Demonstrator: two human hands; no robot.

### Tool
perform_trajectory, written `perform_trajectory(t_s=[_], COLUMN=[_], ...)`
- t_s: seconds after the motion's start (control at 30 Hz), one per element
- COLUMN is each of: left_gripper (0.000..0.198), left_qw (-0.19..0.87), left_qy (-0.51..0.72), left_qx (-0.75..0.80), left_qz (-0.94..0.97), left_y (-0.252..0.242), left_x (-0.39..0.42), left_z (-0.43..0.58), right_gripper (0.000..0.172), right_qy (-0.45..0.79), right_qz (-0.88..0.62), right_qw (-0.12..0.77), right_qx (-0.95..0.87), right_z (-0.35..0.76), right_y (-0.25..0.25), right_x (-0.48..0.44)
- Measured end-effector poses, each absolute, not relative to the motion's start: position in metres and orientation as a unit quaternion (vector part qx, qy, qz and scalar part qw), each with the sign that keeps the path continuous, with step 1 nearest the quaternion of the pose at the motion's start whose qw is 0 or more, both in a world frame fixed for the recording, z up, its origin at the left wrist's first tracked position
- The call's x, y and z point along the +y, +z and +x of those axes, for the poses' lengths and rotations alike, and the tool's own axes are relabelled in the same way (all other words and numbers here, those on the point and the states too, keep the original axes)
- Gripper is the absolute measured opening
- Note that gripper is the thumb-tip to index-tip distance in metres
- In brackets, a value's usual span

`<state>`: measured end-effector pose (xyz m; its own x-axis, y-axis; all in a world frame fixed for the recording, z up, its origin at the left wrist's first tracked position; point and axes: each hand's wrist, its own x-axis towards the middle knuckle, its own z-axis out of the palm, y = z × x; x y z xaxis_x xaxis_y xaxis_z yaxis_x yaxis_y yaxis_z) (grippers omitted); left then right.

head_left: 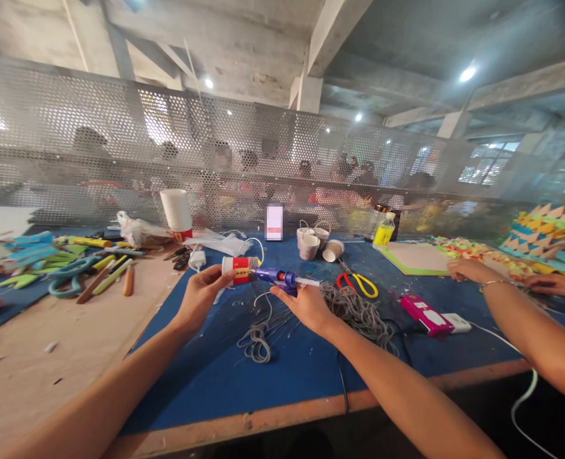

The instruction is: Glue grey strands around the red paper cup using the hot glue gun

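Note:
Lying on its side, a red and white paper cup (242, 270) is gripped in my left hand (206, 288). My right hand (309, 305) is closed round a blue hot glue gun (276, 276), whose nozzle points left and meets or nearly meets the cup. A clear glue stick (307, 281) sticks out of the gun's back end. Grey cord (353, 312) lies in a tangled heap beyond my right hand, and a smaller loose coil (256, 344) rests on the blue mat below the gun.
Yellow and red-handled scissors (364, 285), small cups (309, 244), a phone (274, 223) and a stack of paper cups (177, 213) stand or lie farther back. Knives and scissors (74, 275) are on the left. At right are a pink box (425, 314) and a co-worker's hands (471, 270).

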<state>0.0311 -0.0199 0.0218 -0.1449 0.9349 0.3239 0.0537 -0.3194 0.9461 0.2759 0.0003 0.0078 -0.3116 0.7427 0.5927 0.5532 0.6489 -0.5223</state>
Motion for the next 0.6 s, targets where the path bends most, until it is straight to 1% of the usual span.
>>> perform_trajectory(t_s=[0.23,0.47,0.6], left_gripper=[0.034,0.038,0.035], left_qw=[0.369,0.375,0.374], left_qy=[0.606,0.603,0.604], left_qx=[0.455,0.454,0.447], left_qz=[0.538,0.538,0.544], left_y=[0.0208,0.0180,0.0162], left_x=[-0.0186,-0.0163,-0.0144], left_z=[0.0301,0.0276,0.0257], right_gripper=[0.033,0.035,0.036], right_qy=[0.101,0.099,0.099], right_qz=[-0.413,-0.418,-0.422], right_qw=[0.417,0.409,0.399], right_qx=[-0.803,-0.805,-0.808], right_z=[0.2754,0.2756,0.2760], right_y=[0.0063,0.0074,0.0076], right_x=[0.0009,0.0001,-0.0001])
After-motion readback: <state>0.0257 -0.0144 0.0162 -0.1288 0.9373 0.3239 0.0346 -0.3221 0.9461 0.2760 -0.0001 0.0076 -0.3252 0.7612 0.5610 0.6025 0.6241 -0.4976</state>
